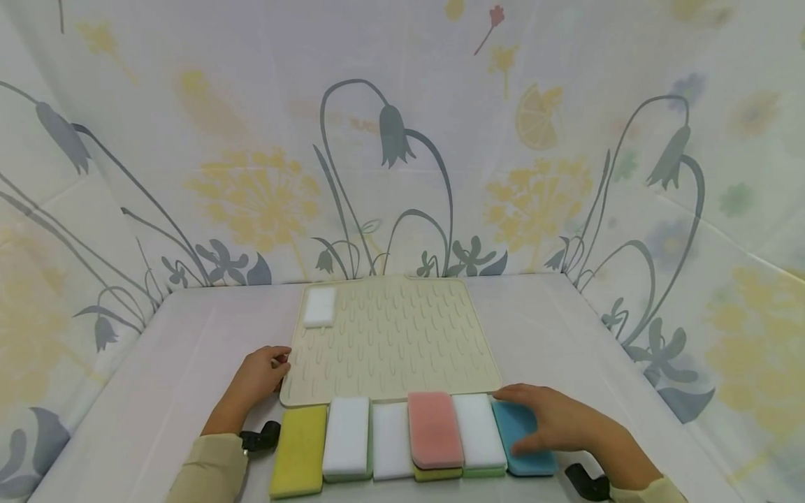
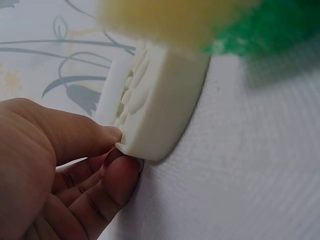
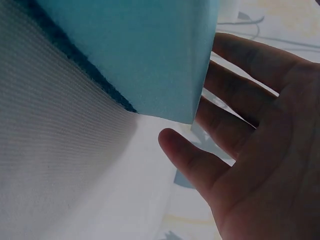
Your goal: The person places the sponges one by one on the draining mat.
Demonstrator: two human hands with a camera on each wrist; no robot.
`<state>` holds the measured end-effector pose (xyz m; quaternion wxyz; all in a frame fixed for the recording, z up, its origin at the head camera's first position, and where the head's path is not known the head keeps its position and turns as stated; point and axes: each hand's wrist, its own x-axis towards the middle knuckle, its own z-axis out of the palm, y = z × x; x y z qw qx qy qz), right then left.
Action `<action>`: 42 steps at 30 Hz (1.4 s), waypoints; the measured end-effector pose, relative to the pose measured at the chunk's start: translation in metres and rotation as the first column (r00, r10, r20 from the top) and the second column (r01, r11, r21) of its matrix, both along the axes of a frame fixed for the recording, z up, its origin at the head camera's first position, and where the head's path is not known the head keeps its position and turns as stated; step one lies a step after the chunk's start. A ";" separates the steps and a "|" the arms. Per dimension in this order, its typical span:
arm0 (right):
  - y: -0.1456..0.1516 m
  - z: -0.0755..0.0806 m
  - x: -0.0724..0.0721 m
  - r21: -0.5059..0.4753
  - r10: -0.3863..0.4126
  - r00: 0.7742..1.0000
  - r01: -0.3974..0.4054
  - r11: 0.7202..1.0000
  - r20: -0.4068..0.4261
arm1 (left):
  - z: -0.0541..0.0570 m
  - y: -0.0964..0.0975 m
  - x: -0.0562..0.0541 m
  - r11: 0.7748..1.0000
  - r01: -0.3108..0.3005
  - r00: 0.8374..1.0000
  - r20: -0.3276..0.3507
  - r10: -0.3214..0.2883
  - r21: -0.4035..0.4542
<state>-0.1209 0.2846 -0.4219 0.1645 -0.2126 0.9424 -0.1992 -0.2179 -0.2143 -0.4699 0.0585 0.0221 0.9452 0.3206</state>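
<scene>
Apparently for steadiness, left hand (image 1: 256, 374) is pinching the left edge of the cream mat (image 1: 402, 342) | right hand (image 1: 556, 420) is holding its fingers spread about the blue sponge (image 1: 514, 420), contact unclear | sponge is lying just beside the mat's near right corner, seemingly within easy reach

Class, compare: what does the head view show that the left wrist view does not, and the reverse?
Only the head view: the right hand, the blue sponge and the pink sponge.

Only the left wrist view: the green layer on the yellow sponge, and a close look at the thumb against the mat's edge.

Both: the left hand, mat, yellow sponge and patterned cloth.
</scene>
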 end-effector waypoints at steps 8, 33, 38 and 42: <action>-0.002 -0.001 0.008 0.000 0.001 1.000 -0.001 1.000 0.013 | 0.002 0.000 0.001 1.000 0.005 1.000 -0.003 -0.005 0.000; -0.002 0.002 0.013 0.050 0.027 0.998 -0.024 0.998 -0.061 | 0.003 0.002 0.002 0.999 -0.015 1.000 0.027 0.014 0.035; -0.001 0.006 0.009 0.052 0.034 0.997 -0.030 0.998 -0.074 | 0.004 0.001 0.002 0.999 -0.008 1.000 0.012 0.008 0.033; 0.000 0.008 0.005 0.056 0.036 0.996 -0.032 0.998 -0.079 | 0.005 0.001 0.001 1.000 -0.004 1.000 0.008 0.003 0.029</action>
